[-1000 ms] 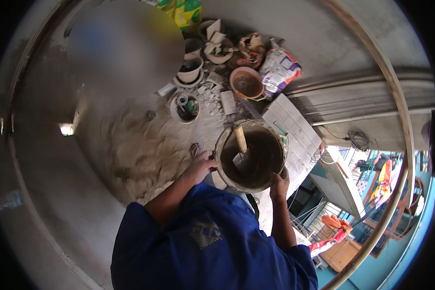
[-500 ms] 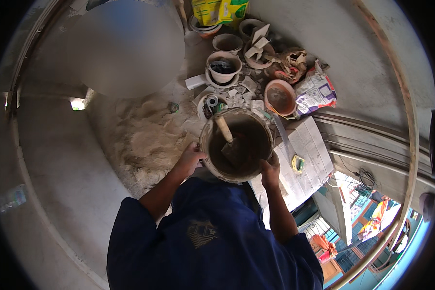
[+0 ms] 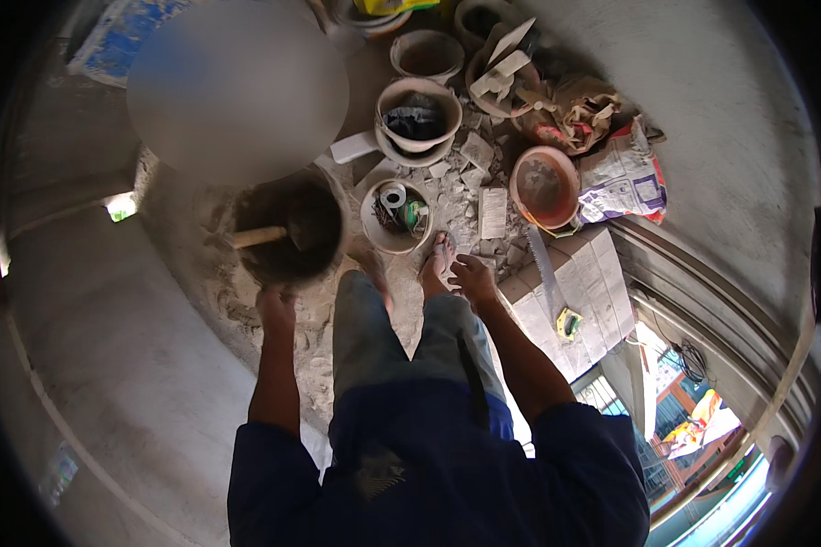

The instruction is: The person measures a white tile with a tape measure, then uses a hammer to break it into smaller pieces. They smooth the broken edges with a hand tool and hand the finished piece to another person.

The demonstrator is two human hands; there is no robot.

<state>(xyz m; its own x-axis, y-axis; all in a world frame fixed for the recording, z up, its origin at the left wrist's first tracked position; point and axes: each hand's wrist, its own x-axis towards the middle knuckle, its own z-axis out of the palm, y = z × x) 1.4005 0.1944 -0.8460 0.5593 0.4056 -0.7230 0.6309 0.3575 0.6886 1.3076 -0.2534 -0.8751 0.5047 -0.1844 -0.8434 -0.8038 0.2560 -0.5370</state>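
Note:
My left hand point(image 3: 278, 305) grips the near rim of a large dark bucket point(image 3: 340, 205), held out to the left over the sand. The bucket is smeared by motion. Inside it lies a trowel point(image 3: 260, 237), its wooden handle leaning toward the left rim and its blade hard to make out. My right hand point(image 3: 472, 277) is off the bucket, its fingers apart and a little bent, with nothing in them. It hovers beside my bare foot point(image 3: 441, 260), near a small pale bucket point(image 3: 398, 242) that contains a grey roll and some green material.
A handsaw point(image 3: 547, 278) with a yellow-green handle lies on stacked pale blocks point(image 3: 602, 278) at the right. Broken tile rubble point(image 3: 470, 173), an orange-rimmed bucket point(image 3: 545, 187), nested buckets point(image 3: 418, 118) and a torn sack point(image 3: 622, 178) stand ahead. A blurred disc hides the upper left.
The bucket with the trowel has swung from in front of my body to the left, away from me. My right hand has let go of its rim; my left still grips it.

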